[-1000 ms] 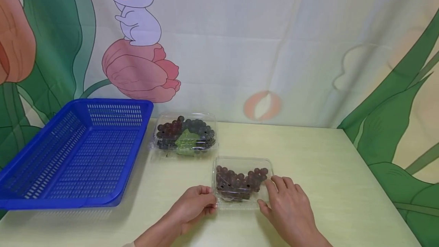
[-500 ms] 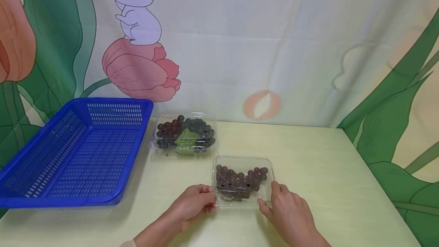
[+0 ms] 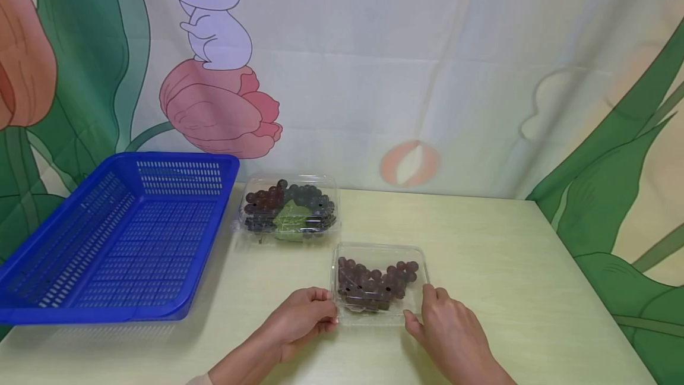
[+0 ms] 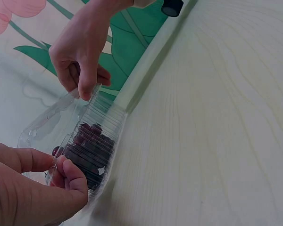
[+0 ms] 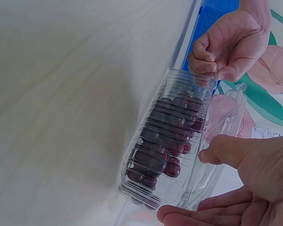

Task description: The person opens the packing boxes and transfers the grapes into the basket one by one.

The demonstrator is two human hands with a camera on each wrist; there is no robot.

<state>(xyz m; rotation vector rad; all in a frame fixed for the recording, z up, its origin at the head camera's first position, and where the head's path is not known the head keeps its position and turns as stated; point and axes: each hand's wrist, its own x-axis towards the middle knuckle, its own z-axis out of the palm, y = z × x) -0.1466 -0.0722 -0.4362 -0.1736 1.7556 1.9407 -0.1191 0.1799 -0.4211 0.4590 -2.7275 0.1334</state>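
Note:
A clear plastic clamshell container (image 3: 369, 318) with dark red grapes (image 3: 371, 281) inside stands near the front of the table, its lid down. My left hand (image 3: 307, 316) pinches the front left corner of its rim between thumb and fingers. At the right side, my right hand (image 3: 451, 331) holds the container, thumb at the front rim and fingers along the side wall. Through the ribbed wall the grapes (image 5: 162, 136) show in the right wrist view, with the right thumb (image 5: 221, 149) against the rim. The left wrist view shows both hands at opposite corners.
Farther back stands another clear clamshell container (image 3: 315, 181) of red and dark grapes with a green leaf (image 3: 291, 220). A blue perforated plastic basket (image 3: 211, 248) with nothing in it occupies the left of the table (image 3: 507, 254). Behind hangs a printed cloth (image 3: 342, 94).
My right hand's fingers have drawn back from the lid's right part and moved down along the container's right side. The left hand and the container have stayed in place.

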